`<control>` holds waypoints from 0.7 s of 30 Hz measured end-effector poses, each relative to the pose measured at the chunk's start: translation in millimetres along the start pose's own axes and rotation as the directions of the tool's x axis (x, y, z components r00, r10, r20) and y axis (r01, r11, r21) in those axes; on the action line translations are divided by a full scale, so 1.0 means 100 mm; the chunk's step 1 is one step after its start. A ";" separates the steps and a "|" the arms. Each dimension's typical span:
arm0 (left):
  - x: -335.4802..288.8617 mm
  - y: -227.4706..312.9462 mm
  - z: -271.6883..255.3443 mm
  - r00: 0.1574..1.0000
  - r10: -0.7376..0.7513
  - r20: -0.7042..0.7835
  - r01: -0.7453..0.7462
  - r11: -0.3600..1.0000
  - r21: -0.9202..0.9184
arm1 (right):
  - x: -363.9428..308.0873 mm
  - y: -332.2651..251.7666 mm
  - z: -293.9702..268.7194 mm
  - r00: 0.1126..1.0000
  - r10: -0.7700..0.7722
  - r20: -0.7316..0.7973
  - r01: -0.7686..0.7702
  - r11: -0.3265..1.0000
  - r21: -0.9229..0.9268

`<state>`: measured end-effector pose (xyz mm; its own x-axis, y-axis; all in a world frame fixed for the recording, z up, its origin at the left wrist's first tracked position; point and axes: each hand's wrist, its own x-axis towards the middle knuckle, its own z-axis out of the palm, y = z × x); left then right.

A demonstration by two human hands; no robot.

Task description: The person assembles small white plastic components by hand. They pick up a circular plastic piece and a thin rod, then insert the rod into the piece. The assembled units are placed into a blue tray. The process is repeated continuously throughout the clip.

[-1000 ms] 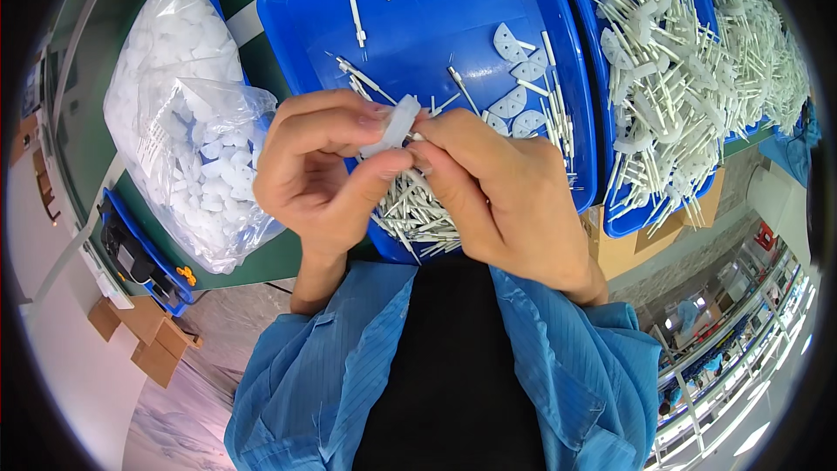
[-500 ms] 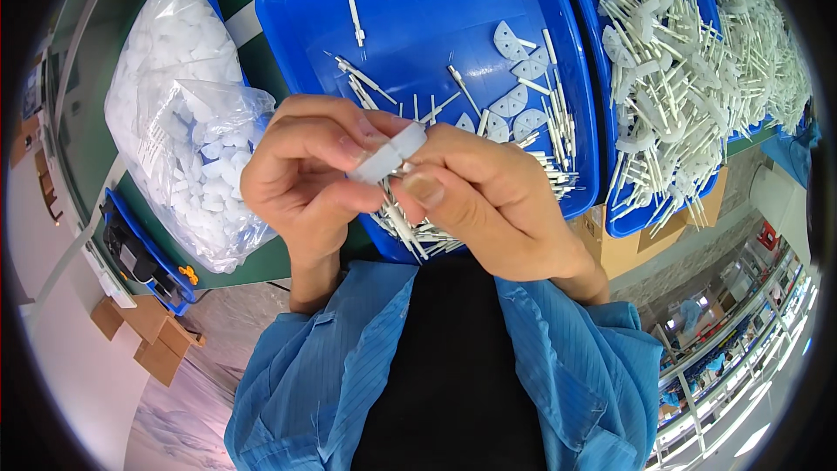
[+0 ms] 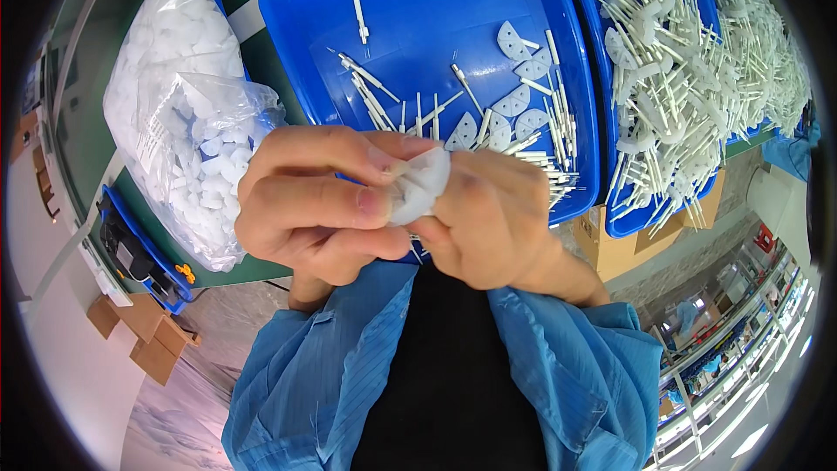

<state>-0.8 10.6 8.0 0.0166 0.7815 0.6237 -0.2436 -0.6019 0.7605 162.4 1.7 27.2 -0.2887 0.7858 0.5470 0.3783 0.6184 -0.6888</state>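
Between my hands, over the near edge of a blue tray (image 3: 410, 44), is a translucent white plastic piece with a rounded edge (image 3: 425, 185). My left hand (image 3: 318, 196) pinches it from the left with thumb and fingers. My right hand (image 3: 493, 218) is closed against its right side; its fingers curl away, and anything else inside them is hidden. In the tray lie several fan-shaped white plastic pieces (image 3: 512, 102) with small holes. Thin white rods with metal pins (image 3: 359, 10) are scattered around them.
On the left, an open clear plastic bag (image 3: 187, 113) holds many white pieces. At the right, another blue tray (image 3: 615, 225) is heaped with white pieces fitted with rods. A cardboard box (image 3: 610, 249) stands below it. A small blue tray with dark items (image 3: 139, 253) lies lower left.
The white piece has turned from edge-on to show its rounded face. My left fingers have spread over it, and my right hand has rolled over, its thumb now mostly hidden.
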 end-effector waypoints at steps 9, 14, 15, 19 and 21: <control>0.17 0.12 -0.03 0.967 -0.048 0.248 -0.089 0.854 0.513 | 0.00 0.26 -0.18 0.991 0.029 0.129 -0.048 0.989 0.141; 0.14 0.12 0.01 0.936 0.028 0.350 -0.235 0.788 0.568 | 0.06 0.21 -0.29 0.942 0.248 0.228 -0.310 0.901 0.302; 0.13 0.10 0.01 0.930 0.037 0.366 -0.248 0.798 0.549 | 0.07 0.18 -0.27 0.920 0.320 0.228 -0.382 0.862 0.332; 0.07 0.07 -0.04 0.906 0.076 0.417 -0.308 0.793 0.525 | 0.16 0.11 -0.24 0.845 0.498 0.197 -0.535 0.793 0.291; 0.03 0.00 -0.05 0.916 0.150 0.373 -0.333 0.803 0.494 | 0.20 0.10 -0.27 0.807 0.547 0.224 -0.590 0.758 0.278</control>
<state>-6.0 13.9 9.0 0.3403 0.5641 0.7523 0.2781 -0.8247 0.4925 183.8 23.3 44.0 -0.2231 0.9739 -0.0418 0.2122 0.0067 -0.9772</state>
